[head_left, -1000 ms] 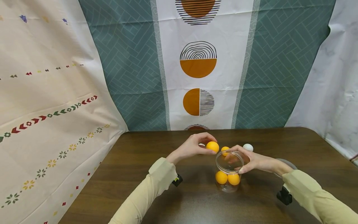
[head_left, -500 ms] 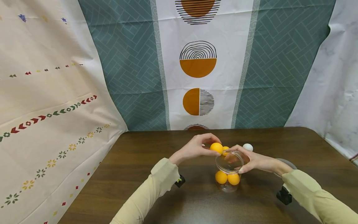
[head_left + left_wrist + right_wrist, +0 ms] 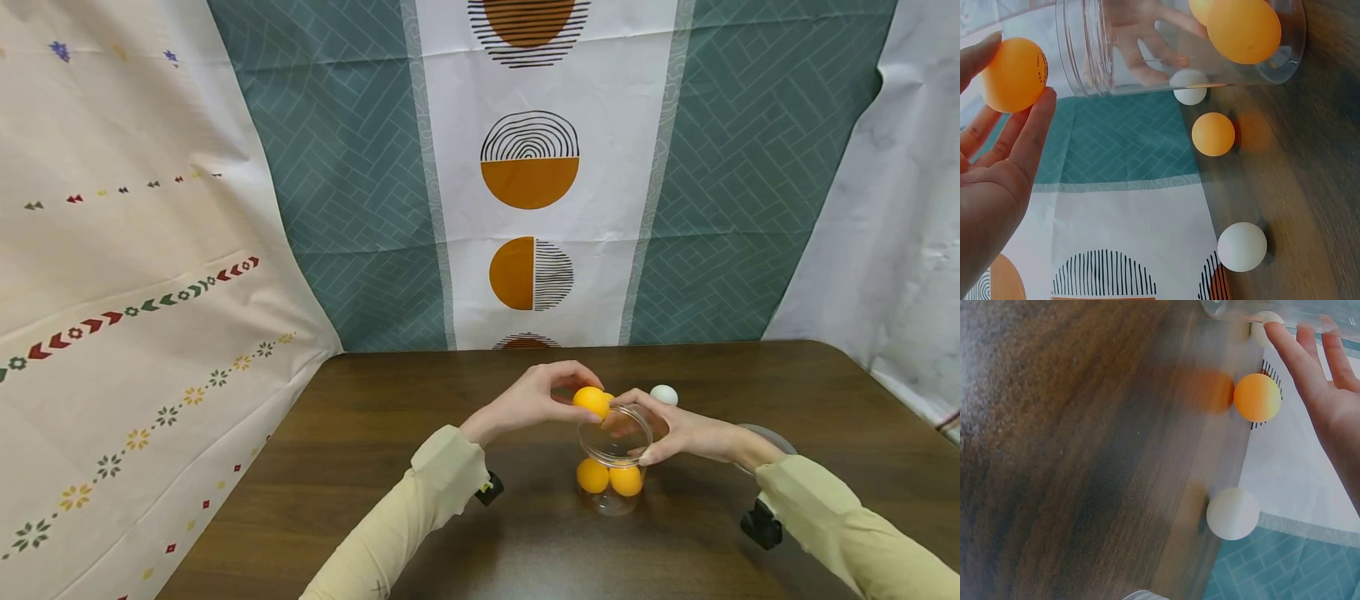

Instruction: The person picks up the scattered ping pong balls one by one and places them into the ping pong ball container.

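Between thumb and fingertips, my left hand (image 3: 534, 402) pinches an orange ping-pong ball (image 3: 592, 403). In the left wrist view this ball (image 3: 1016, 75) is just outside the mouth of a clear round jar (image 3: 1088, 47). My right hand (image 3: 686, 432) holds the upright jar (image 3: 611, 503) near its rim, thumb at the front and fingers round the far side. Low in the jar lie two orange balls, one at the left (image 3: 592, 476) and one at the right (image 3: 626, 479). The right wrist view shows the right fingers (image 3: 1297, 362) against the jar wall.
Behind the jar, a loose orange ball (image 3: 1257, 397) lies on the brown wooden table (image 3: 337, 467) between two white balls, one nearer (image 3: 1233, 514) and one farther (image 3: 1266, 331). A clear round lid (image 3: 772, 437) lies partly under the right wrist. Patterned cloths (image 3: 360, 208) hang behind the table.
My left hand has moved right and slightly down with the orange ball, up to the jar's rim. The right hand and the jar have stayed in place.
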Action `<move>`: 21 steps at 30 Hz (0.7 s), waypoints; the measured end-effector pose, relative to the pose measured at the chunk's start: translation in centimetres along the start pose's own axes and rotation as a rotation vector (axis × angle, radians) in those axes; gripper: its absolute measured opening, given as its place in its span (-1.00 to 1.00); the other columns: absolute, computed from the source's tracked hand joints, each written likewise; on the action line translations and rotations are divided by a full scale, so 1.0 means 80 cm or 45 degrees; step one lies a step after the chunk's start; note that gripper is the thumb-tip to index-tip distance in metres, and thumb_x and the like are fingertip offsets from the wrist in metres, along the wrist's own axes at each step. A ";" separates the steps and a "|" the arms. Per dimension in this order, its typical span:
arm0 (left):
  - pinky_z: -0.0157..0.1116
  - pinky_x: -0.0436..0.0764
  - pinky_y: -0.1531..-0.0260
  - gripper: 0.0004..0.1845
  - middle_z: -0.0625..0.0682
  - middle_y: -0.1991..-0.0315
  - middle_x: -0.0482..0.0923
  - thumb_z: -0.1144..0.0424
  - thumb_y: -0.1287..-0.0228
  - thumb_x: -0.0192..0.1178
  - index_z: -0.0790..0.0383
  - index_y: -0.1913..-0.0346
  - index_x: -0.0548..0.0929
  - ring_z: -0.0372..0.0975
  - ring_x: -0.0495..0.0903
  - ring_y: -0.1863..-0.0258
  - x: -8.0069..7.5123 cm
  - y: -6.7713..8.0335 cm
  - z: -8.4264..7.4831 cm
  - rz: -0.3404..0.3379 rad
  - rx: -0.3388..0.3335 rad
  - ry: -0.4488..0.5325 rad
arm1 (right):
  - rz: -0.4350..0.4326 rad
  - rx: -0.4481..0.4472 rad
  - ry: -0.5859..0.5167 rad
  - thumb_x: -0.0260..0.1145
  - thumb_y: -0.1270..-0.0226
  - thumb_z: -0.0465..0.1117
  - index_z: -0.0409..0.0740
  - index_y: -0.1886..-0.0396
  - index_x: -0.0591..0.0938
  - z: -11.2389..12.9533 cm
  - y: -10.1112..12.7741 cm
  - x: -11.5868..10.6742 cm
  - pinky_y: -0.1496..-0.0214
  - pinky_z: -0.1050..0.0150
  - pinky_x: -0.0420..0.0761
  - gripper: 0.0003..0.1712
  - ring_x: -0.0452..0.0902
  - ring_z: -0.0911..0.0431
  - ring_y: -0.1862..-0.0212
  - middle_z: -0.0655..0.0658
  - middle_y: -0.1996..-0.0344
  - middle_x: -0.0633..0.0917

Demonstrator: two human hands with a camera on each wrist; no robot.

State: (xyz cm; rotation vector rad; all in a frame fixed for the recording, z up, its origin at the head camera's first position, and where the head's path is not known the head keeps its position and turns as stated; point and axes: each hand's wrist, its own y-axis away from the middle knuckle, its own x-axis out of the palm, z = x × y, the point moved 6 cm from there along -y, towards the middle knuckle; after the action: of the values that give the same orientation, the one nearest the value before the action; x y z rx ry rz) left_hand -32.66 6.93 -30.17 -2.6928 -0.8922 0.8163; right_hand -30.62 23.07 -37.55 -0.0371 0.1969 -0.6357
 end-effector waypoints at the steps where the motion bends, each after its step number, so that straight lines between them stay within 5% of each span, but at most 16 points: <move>1: -0.27 0.51 0.19 -0.68 -0.08 0.20 0.53 0.41 -0.02 0.32 0.20 0.12 0.54 -0.24 0.51 0.22 0.001 0.000 -0.001 0.003 0.003 0.000 | -0.001 0.004 0.002 0.18 -0.16 -0.41 -0.20 -0.24 0.09 0.000 0.000 0.000 -0.02 -0.07 0.36 -0.31 0.04 -0.27 -0.21 -0.37 -0.22 0.12; 8: -0.34 0.49 0.19 -0.68 -0.09 0.21 0.52 0.43 -0.03 0.31 0.27 0.11 0.53 -0.28 0.50 0.23 0.006 -0.002 -0.006 0.015 0.009 -0.021 | -0.024 0.034 0.032 0.18 -0.16 -0.38 -0.19 -0.22 0.11 0.000 0.001 0.000 0.03 -0.05 0.41 -0.34 0.08 -0.25 -0.20 -0.37 -0.22 0.12; 16: -0.36 0.49 0.19 -0.68 -0.01 0.21 0.52 0.46 -0.02 0.30 0.38 0.12 0.51 -0.26 0.50 0.25 0.010 0.002 -0.037 0.022 0.022 -0.037 | -0.042 0.058 0.067 0.20 -0.17 -0.34 -0.16 -0.22 0.11 -0.002 0.002 -0.002 0.05 -0.04 0.42 -0.34 0.13 -0.22 -0.20 -0.36 -0.20 0.16; 21: -0.36 0.49 0.19 -0.67 -0.08 0.21 0.51 0.43 -0.02 0.31 0.31 0.11 0.53 -0.29 0.50 0.24 0.012 -0.002 -0.016 0.016 -0.012 -0.070 | -0.042 0.062 0.064 0.20 -0.16 -0.34 -0.17 -0.22 0.11 -0.004 0.002 -0.002 0.04 -0.04 0.41 -0.33 0.12 -0.22 -0.20 -0.37 -0.20 0.14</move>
State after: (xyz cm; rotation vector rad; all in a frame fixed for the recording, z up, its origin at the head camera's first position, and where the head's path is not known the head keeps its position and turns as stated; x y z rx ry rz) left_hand -31.37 7.65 -29.45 -2.6991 -0.8936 0.8947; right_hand -30.67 23.30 -37.84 0.0230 0.2298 -0.6745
